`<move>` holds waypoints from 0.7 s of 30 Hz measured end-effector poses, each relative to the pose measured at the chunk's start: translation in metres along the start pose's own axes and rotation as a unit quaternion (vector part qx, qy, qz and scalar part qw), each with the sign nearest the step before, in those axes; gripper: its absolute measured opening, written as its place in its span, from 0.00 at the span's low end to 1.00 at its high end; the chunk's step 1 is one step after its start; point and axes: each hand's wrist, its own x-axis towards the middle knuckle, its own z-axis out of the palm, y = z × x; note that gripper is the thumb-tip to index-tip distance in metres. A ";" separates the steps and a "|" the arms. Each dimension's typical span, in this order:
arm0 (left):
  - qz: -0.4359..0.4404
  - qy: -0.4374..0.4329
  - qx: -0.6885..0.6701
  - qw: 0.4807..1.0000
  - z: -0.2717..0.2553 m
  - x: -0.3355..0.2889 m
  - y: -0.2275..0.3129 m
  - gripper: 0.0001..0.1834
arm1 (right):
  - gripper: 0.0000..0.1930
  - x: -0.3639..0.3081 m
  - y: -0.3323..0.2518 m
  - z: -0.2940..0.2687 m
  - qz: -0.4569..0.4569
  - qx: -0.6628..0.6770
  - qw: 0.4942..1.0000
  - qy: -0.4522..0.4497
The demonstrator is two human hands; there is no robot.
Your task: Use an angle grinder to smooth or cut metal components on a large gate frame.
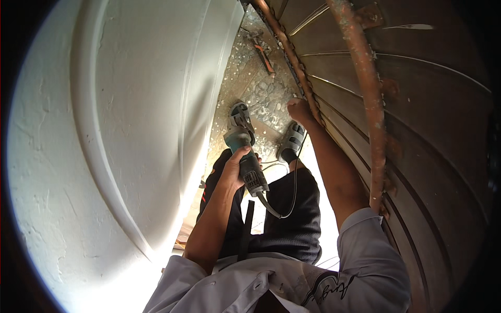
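Note:
My left hand (235,166) is wrapped round the body of a teal and black angle grinder (249,169). The grinder's head points away from me, above my left sandal (240,116). From its rear end a black power cord (276,214) loops to the right past my knee. My right hand (298,109) is closed in a fist beside the rusty lower tube (292,57) of a brown metal gate. What lies inside those fingers, if anything, is hidden.
A hammer (264,58) with an orange and black handle lies on the rubble-strewn floor (261,86) ahead. A white wall (141,104) closes in on the left. Along the right stands the brown slatted gate (422,99), with a thick rusty pipe (365,83) across it.

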 end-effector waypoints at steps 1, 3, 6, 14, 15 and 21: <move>0.004 0.025 0.003 1.000 -0.005 0.005 0.001 0.22 | 0.13 0.016 -0.006 0.006 0.004 -0.030 1.000 -0.005; -0.010 0.059 0.020 0.998 -0.008 0.015 0.010 0.22 | 0.13 0.054 -0.010 0.012 -0.008 -0.058 0.998 -0.004; -0.006 0.094 0.100 0.990 -0.005 0.024 0.020 0.24 | 0.17 0.118 -0.004 0.020 -0.041 -0.121 0.992 -0.003; -0.005 0.136 0.160 0.978 -0.002 0.025 0.034 0.27 | 0.37 0.248 -0.017 0.078 0.057 -0.130 0.990 -0.004; 0.000 0.130 0.178 0.975 -0.001 0.027 0.035 0.27 | 0.37 0.258 -0.018 0.080 0.073 -0.132 0.988 -0.020; -0.018 0.108 0.199 0.974 0.012 0.035 0.037 0.25 | 0.30 0.274 -0.025 0.074 0.090 -0.145 0.979 0.109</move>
